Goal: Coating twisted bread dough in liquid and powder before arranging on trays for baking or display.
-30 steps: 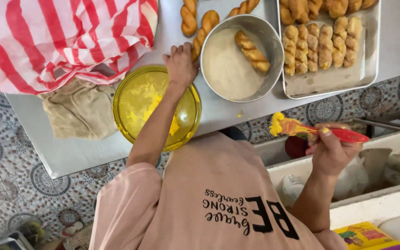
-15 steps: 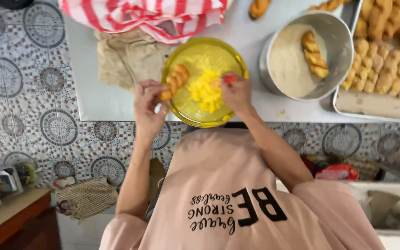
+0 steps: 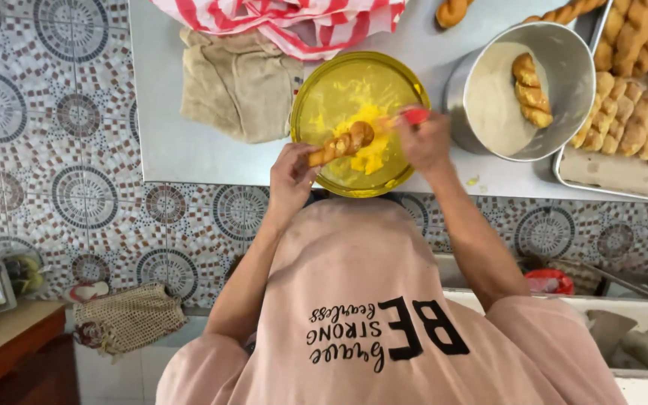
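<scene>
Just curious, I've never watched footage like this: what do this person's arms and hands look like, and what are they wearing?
Two bare hands, left hand and right hand, without gloves, rings or watch in view. The forearms are bare; loose short sleeves of a pale pink T-shirt with black lettering cover the upper arms.

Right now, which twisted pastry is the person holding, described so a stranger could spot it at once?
On the grey table sits a round yellow bowl. Over it the left hand holds one twisted pastry. It alone is lifted in fingers; the others lie in the metal pot or tray.
</scene>
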